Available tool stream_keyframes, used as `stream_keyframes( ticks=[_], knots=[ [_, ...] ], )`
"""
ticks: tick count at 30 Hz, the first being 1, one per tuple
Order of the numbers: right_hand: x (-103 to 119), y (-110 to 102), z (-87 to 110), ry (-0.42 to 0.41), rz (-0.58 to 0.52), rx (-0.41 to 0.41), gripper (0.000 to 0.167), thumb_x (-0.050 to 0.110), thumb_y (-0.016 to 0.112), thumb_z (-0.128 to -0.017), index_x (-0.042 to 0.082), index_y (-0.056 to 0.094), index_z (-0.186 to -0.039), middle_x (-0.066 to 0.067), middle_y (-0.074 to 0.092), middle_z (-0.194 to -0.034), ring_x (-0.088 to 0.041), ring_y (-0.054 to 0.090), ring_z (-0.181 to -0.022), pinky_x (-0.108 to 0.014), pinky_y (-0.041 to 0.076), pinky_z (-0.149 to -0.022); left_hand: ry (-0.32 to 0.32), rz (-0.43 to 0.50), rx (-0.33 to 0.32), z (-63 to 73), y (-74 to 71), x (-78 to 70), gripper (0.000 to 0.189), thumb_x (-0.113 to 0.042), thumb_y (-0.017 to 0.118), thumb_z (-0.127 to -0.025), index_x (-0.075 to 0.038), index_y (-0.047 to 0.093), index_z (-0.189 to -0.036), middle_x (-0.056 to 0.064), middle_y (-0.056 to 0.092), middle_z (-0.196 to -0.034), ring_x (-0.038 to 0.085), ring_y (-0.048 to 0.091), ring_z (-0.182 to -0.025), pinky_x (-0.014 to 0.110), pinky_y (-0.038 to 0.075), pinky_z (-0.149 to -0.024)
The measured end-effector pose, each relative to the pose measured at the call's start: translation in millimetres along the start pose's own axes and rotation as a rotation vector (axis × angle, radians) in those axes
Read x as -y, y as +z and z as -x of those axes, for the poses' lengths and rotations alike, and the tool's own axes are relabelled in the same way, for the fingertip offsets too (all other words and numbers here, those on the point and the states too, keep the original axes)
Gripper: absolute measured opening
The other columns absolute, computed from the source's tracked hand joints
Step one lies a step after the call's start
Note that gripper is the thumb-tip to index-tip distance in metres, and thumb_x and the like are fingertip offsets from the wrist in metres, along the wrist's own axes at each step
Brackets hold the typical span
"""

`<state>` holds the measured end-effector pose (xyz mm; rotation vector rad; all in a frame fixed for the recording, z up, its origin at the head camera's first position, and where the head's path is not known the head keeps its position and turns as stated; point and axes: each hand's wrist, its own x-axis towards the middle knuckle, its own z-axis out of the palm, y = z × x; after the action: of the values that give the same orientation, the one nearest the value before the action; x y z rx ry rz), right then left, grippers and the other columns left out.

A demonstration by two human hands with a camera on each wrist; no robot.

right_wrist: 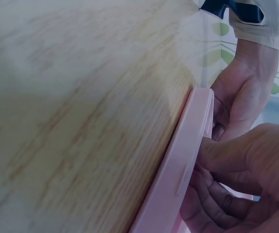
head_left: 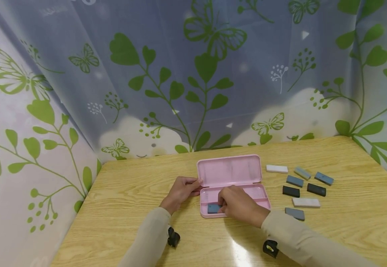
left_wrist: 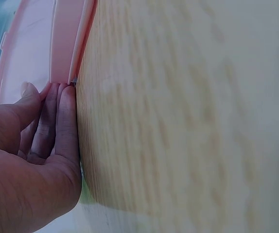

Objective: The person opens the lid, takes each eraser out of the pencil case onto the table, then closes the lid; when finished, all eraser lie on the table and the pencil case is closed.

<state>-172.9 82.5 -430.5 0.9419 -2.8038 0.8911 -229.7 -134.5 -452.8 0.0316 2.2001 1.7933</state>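
A pink pencil case [head_left: 229, 171] lies open on the table, lid tipped back, its tray divided lengthwise. My left hand [head_left: 181, 191] holds the case's left end near the hinge. In the left wrist view, the thumb [left_wrist: 30, 92] is at the lid's edge and the other fingers touch the end wall. My right hand [head_left: 241, 205] reaches into the tray, fingers bent down into the near compartment. They pinch the right end of a blue-grey eraser [head_left: 213, 208] lying there. That hand covers the eraser's far end. In the right wrist view, the case's front wall [right_wrist: 178, 170] hides the fingertips.
Right of the case lie several loose erasers: white ones [head_left: 306, 202], black ones [head_left: 316, 189], blue-grey ones [head_left: 295, 214] and a pale greenish one [head_left: 302, 172]. The wooden table [head_left: 140, 178] meets a patterned curtain [head_left: 166, 92] at the back.
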Motion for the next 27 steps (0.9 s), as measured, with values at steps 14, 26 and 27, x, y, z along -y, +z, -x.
stream_keyframes(
  ticks=[14, 26, 27],
  knots=[
    [4.9, -6.6, -2.0, 0.074, -0.030, 0.032, 0.024, -0.005, 0.084, -0.072, 0.010, 0.066, -0.068, 0.006, 0.060, -0.067, -0.009, 0.054, -0.066, -0.025, 0.048, -0.059, 0.001, 0.001, -0.004, -2.1, 0.0, 2.0, 0.030, -0.017, 0.064, -0.102, 0.005, 0.072, -0.120, 0.015, 0.075, -0.105, 0.013, 0.071, -0.089, 0.028, 0.061, -0.082],
    [8.9, -8.6, -3.1, 0.153, -0.091, 0.060, 0.023, 0.001, 0.085, -0.078, 0.011, 0.067, -0.067, 0.008, 0.060, -0.063, -0.010, 0.053, -0.063, -0.028, 0.048, -0.057, -0.004, 0.004, -0.004, -2.8, 0.0, 2.5, 0.030, -0.018, 0.065, -0.101, 0.005, 0.072, -0.120, 0.015, 0.075, -0.105, 0.013, 0.071, -0.089, 0.028, 0.061, -0.082],
    [9.0, -9.0, -3.2, 0.156, -0.099, 0.062, 0.024, 0.001, 0.084, -0.078, 0.011, 0.066, -0.067, 0.008, 0.060, -0.063, -0.010, 0.053, -0.062, -0.028, 0.048, -0.057, -0.001, 0.001, -0.003, -2.6, 0.0, 2.5, 0.030, -0.017, 0.065, -0.101, 0.005, 0.072, -0.120, 0.015, 0.075, -0.104, 0.013, 0.071, -0.089, 0.028, 0.061, -0.082]
  ],
)
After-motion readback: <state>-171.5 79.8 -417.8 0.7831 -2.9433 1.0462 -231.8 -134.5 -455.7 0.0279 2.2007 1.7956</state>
